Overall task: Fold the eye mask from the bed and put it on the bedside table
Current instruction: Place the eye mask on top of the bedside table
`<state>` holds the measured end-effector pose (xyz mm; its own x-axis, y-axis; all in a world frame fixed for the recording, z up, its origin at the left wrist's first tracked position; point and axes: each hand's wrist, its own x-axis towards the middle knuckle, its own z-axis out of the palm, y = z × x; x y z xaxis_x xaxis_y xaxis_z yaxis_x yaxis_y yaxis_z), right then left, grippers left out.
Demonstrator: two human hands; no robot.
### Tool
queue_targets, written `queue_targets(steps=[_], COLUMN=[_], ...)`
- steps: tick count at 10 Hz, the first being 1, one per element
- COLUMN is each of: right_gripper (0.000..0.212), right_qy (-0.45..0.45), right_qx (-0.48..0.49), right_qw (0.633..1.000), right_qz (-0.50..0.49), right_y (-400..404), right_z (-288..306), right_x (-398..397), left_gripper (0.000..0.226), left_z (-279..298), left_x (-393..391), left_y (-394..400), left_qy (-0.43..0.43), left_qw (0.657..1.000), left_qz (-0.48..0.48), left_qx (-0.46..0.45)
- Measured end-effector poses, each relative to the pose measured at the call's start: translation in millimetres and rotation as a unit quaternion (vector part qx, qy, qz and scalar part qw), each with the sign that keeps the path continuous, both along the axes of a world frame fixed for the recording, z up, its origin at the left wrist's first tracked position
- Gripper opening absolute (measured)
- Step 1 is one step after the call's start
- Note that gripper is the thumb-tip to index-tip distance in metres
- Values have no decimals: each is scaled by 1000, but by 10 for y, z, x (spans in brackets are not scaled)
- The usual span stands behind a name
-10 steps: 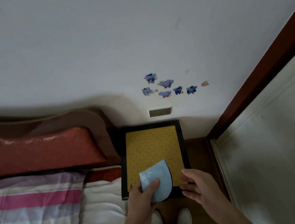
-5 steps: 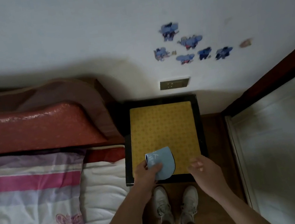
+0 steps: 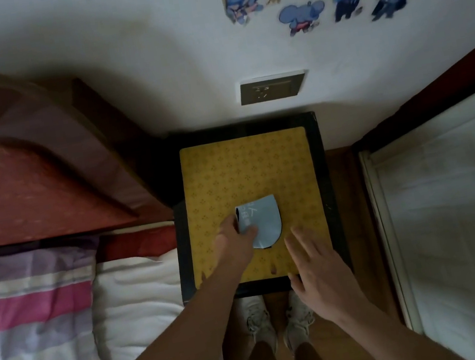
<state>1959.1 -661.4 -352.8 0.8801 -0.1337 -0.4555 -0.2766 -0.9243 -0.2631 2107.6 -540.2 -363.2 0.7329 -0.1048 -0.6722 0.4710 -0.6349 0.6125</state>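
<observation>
The light blue eye mask [image 3: 263, 219], folded in half with a dark underside, is over the yellow patterned top of the black bedside table [image 3: 247, 172]. My left hand [image 3: 235, 243] pinches the mask's lower left corner between thumb and fingers. Whether the mask rests on the table top or hangs just above it is unclear. My right hand [image 3: 318, 273] hovers open over the table's front right edge, fingers spread, holding nothing.
The bed [image 3: 136, 294] with white bedding and a striped pink-purple pillow [image 3: 32, 333] lies left of the table, under a red-brown headboard [image 3: 30, 189]. A wall socket [image 3: 272, 88] sits behind the table. A white door panel [image 3: 463, 220] stands at right. My white shoes [image 3: 278, 320] are below.
The view has tilted down and closer. My left hand has carried the folded mask forward from the table's front edge to over the yellow top. My right hand has stayed open beside it.
</observation>
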Motion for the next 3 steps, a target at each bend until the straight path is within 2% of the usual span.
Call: queue_targets(steps=[1, 2, 3], right_gripper=[77, 78, 79], right_qy=[17, 25, 29], right_qx=[-3, -1, -9], right_qw=[1000, 1000, 1000], right_qz=[-3, 2, 7], right_y=[-9, -7, -1], right_z=[-123, -132, -143], right_x=[-46, -53, -69], left_gripper=[53, 59, 61], left_z=[17, 146, 198], left_x=[-35, -171, -332], left_y=[43, 186, 310], left_qy=[-94, -264, -320], left_qw=[990, 922, 820], left_qz=[-89, -265, -456], left_qx=[54, 96, 131])
